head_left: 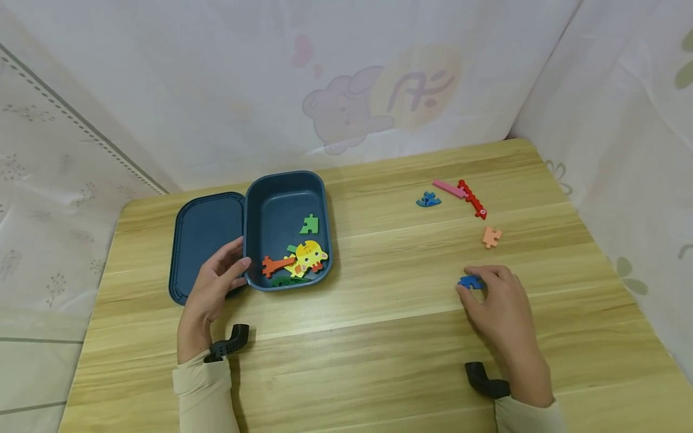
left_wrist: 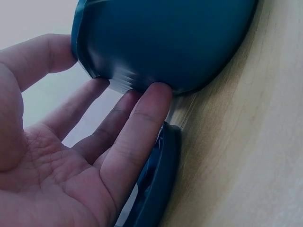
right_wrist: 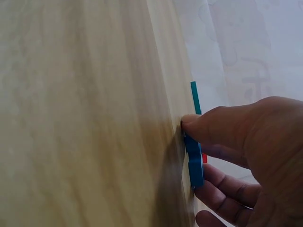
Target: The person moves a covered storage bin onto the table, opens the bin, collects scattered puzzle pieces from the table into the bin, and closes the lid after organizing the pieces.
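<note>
My right hand (head_left: 500, 304) pinches a small blue puzzle piece (head_left: 471, 282) between thumb and fingers, at the tabletop. In the right wrist view, the blue piece's edge shows between thumb and fingertips. My left hand (head_left: 213, 282) touches the outside of a dark blue box (head_left: 250, 210) at its near left corner. The left wrist view shows its fingers (left_wrist: 137, 123) fairly straight against the wall, with the thumb at the rim. Inside the box lie a yellow giraffe-head piece (head_left: 310, 255), an orange piece (head_left: 277, 264), a light green piece (head_left: 310, 224) and a dark green one (head_left: 287, 281).
The box's lid (head_left: 208, 234) lies left of it on the wooden table (head_left: 368, 337). Toward the right back are a blue patterned piece (head_left: 429, 199), a pink piece (head_left: 448, 188), a red piece (head_left: 473, 199) and a peach piece (head_left: 491, 237). Curtains hang behind the table.
</note>
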{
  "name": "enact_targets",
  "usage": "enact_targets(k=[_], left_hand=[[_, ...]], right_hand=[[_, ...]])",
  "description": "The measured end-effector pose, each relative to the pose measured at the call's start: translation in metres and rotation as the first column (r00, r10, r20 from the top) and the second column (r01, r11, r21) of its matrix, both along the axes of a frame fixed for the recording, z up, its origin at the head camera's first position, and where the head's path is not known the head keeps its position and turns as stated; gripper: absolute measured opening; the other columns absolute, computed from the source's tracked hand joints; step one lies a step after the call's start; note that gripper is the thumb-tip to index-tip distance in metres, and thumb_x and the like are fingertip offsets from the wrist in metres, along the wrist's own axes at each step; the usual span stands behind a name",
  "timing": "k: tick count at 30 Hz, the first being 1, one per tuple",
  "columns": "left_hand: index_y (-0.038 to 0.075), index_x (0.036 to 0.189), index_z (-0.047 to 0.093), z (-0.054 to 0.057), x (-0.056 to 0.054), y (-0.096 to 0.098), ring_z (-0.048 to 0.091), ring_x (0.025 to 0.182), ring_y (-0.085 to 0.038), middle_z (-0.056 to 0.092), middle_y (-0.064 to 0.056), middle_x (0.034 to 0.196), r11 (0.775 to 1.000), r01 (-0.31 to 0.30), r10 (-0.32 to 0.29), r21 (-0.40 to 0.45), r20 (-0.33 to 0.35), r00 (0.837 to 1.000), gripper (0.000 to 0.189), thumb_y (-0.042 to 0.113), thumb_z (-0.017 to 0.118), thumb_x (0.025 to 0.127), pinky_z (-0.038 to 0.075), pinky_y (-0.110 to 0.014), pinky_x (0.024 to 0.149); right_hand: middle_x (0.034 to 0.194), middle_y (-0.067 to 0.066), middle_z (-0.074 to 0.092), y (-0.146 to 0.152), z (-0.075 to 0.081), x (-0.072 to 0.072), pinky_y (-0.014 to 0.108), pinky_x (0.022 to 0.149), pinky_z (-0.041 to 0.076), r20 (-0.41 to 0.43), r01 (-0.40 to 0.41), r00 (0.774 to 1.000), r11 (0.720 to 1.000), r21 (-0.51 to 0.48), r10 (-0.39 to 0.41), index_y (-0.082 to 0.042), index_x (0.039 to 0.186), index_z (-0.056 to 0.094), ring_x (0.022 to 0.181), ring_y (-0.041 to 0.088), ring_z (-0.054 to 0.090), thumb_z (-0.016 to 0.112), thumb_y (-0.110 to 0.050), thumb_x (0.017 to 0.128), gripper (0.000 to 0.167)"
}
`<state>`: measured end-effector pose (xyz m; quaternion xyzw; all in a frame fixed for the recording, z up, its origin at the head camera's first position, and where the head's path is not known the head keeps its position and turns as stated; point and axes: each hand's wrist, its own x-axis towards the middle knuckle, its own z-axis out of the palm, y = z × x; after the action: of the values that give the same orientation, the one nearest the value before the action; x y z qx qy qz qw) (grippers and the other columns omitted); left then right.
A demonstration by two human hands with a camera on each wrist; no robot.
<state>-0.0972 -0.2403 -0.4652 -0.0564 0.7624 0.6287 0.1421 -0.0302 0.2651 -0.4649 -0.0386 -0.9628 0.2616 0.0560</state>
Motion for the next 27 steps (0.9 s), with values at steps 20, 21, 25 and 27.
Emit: enact_targets(k=[20,21,25,27], left_hand=[[0.012,0.166,0.035,-0.0007,-0.0001,0.0006,0.06,0.119,0.003,0.045,-0.02,0.159,1.0,0.008,-0.008,0.005,-0.018,1.0,0.062,0.025,0.058,0.11,0.057,-0.017,0.092],[0.012,0.166,0.035,-0.0008,-0.0001,0.0006,0.06,0.119,0.003,0.045,-0.019,0.159,1.0,0.009,-0.008,0.007,-0.019,1.0,0.062,0.025,0.058,0.11,0.057,-0.017,0.092],[0.012,0.166,0.036,-0.0007,0.0,0.0006,0.06,0.12,0.002,0.046,-0.019,0.158,1.0,0.009,-0.009,0.009,-0.022,1.0,0.061,0.026,0.059,0.11,0.057,-0.017,0.092],[0.013,0.166,0.036,-0.0004,0.0,0.0007,0.06,0.12,0.001,0.046,-0.019,0.158,1.0,0.008,-0.008,0.008,-0.022,1.0,0.061,0.026,0.059,0.11,0.057,-0.018,0.092]], right_hand=[[0.119,0.026,0.066,0.0007,0.002,0.0002,0.061,0.085,0.048,-0.026,0.001,1.0,1.0,0.007,-0.001,-0.001,0.117,0.077,0.106,0.045,0.063,0.08,-0.014,0.093,0.028],[0.119,0.027,0.066,0.0009,0.0019,0.0001,0.062,0.086,0.048,-0.024,-0.001,1.0,1.0,0.003,0.001,-0.001,0.117,0.077,0.107,0.046,0.063,0.08,-0.014,0.093,0.028],[0.121,0.028,0.066,0.0009,0.0026,-0.0005,0.064,0.089,0.048,-0.006,-0.003,1.0,1.0,-0.01,0.003,0.0,0.12,0.076,0.11,0.048,0.061,0.078,-0.014,0.095,0.029],[0.122,0.028,0.065,0.0009,0.0029,-0.0009,0.065,0.09,0.048,0.004,-0.003,1.0,1.0,-0.013,0.003,0.0,0.121,0.076,0.111,0.048,0.06,0.078,-0.014,0.095,0.029]])
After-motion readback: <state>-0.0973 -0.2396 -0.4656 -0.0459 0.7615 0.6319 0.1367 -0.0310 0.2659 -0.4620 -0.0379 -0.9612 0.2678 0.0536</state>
